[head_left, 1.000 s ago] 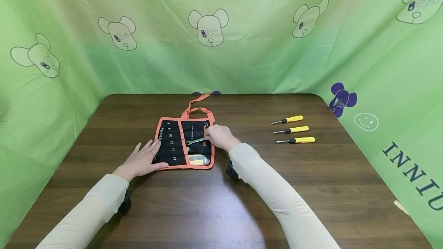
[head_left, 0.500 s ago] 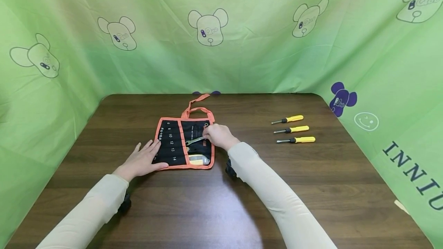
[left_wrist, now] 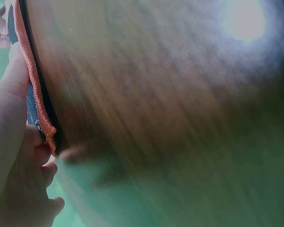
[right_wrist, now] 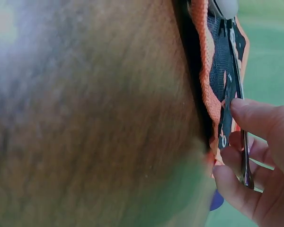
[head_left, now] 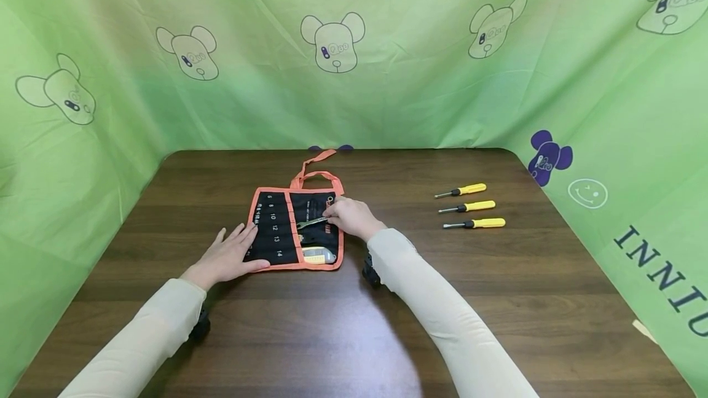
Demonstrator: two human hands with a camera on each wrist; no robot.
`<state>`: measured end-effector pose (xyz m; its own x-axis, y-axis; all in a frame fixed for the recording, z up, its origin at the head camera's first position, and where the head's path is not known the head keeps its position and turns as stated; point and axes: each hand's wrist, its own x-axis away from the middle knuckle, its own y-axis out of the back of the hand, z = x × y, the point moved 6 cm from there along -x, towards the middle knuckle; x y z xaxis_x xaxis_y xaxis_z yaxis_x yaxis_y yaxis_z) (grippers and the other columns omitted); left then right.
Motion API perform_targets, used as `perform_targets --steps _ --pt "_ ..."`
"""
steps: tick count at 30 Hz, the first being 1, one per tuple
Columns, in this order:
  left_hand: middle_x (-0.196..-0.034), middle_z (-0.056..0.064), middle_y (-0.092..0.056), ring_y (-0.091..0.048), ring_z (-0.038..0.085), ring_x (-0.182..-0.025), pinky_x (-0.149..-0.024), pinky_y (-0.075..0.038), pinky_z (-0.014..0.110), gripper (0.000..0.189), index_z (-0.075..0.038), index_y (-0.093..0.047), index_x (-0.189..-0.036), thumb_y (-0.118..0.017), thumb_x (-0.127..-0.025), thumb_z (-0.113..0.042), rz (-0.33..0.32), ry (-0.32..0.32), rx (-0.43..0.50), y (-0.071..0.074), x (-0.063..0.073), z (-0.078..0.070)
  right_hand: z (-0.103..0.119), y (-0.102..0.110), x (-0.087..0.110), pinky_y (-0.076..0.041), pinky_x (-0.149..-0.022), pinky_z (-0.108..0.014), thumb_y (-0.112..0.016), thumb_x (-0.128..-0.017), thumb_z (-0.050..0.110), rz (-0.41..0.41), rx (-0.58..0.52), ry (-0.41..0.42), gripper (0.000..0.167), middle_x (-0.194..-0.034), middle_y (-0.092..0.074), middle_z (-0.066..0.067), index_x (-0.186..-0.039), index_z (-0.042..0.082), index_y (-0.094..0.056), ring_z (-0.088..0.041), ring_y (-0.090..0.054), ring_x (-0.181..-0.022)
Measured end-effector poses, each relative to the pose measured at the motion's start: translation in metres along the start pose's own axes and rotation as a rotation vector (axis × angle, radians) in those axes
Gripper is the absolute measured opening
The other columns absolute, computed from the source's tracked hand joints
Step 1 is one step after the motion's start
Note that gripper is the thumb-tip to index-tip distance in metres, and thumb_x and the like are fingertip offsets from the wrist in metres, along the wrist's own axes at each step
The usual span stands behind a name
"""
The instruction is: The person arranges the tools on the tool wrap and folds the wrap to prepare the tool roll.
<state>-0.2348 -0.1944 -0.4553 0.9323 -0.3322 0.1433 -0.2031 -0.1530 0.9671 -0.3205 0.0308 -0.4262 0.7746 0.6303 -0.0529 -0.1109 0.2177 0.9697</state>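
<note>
A black tool roll (head_left: 283,243) edged in orange lies unfolded on a dark wood-grain bench (head_left: 343,330), left of centre. A person's left hand (head_left: 225,257) rests on the roll's left panel, which carries a column of white printed numbers; its fingers are spread apart and the thumb reaches along the near edge.

The right hand (head_left: 351,217) is over the roll's right panel, thumb and fingers clamped on a slim metal wrench (head_left: 311,223). The wrench's open end points left, at the orange band dividing the two panels; whether it touches the band is too small to tell. A yellow and grey utility knife (head_left: 318,256) lies on the same panel, near the roll's near edge.

An orange tie strap (head_left: 302,172) trails from the far edge. Well to the right, three yellow-handled screwdrivers (head_left: 482,206) lie in a row, tips pointing left. A green printed curtain (head_left: 260,109) hangs behind.
</note>
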Motion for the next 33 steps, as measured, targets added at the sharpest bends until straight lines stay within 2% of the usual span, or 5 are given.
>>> perform_targets --steps 9,15,22,28,33 --pt "-0.147 0.021 -0.022 -0.017 0.038 -0.134 -0.103 -0.004 0.06 0.093 0.004 -0.025 -0.143 -0.048 -0.083 -0.064 -0.006 -0.004 0.016 0.002 0.003 -0.002 0.012 0.0 -0.001 -0.047 -0.082 -0.037 -0.062 -0.089 0.013 0.011 -0.047 0.02 0.018 -0.107 -0.065 -0.003 -0.105 0.013 -0.071 -0.021 -0.052 -0.112" --pt "-0.147 0.022 -0.022 -0.017 0.039 -0.134 -0.103 -0.004 0.06 0.092 0.005 -0.026 -0.142 -0.049 -0.084 -0.062 -0.008 -0.003 0.019 0.004 0.004 -0.003 0.017 -0.006 -0.004 -0.049 -0.077 -0.034 -0.061 -0.088 0.01 0.038 -0.108 -0.016 0.016 -0.101 -0.063 -0.005 -0.103 0.007 -0.067 -0.018 -0.059 -0.093" --pt "-0.147 0.022 -0.022 -0.017 0.039 -0.134 -0.103 -0.004 0.06 0.092 0.004 -0.026 -0.142 -0.049 -0.084 -0.062 -0.009 -0.001 0.019 0.003 0.004 -0.002 0.028 -0.011 -0.009 -0.048 -0.08 -0.032 -0.057 -0.088 0.003 0.025 -0.157 -0.01 0.02 -0.101 -0.062 -0.01 -0.106 0.001 -0.065 -0.02 -0.058 -0.094" --pt "-0.147 0.021 -0.021 -0.017 0.038 -0.134 -0.103 -0.004 0.059 0.093 0.004 -0.025 -0.143 -0.048 -0.083 -0.064 -0.004 -0.003 0.019 0.002 0.003 -0.002 0.034 -0.01 -0.006 -0.05 -0.074 -0.035 -0.06 -0.088 0.008 -0.025 -0.072 -0.007 0.019 -0.097 -0.063 -0.005 -0.105 0.01 -0.069 -0.018 -0.059 -0.09" --pt "-0.147 0.022 -0.022 -0.017 0.038 -0.134 -0.103 -0.004 0.059 0.093 0.004 -0.025 -0.143 -0.048 -0.084 -0.064 -0.004 -0.006 0.014 0.003 0.003 -0.003 0.033 -0.007 -0.005 -0.051 -0.075 -0.037 -0.063 -0.088 0.015 -0.034 -0.009 -0.059 0.02 -0.101 -0.065 -0.005 -0.108 0.011 -0.068 -0.018 -0.061 -0.092"
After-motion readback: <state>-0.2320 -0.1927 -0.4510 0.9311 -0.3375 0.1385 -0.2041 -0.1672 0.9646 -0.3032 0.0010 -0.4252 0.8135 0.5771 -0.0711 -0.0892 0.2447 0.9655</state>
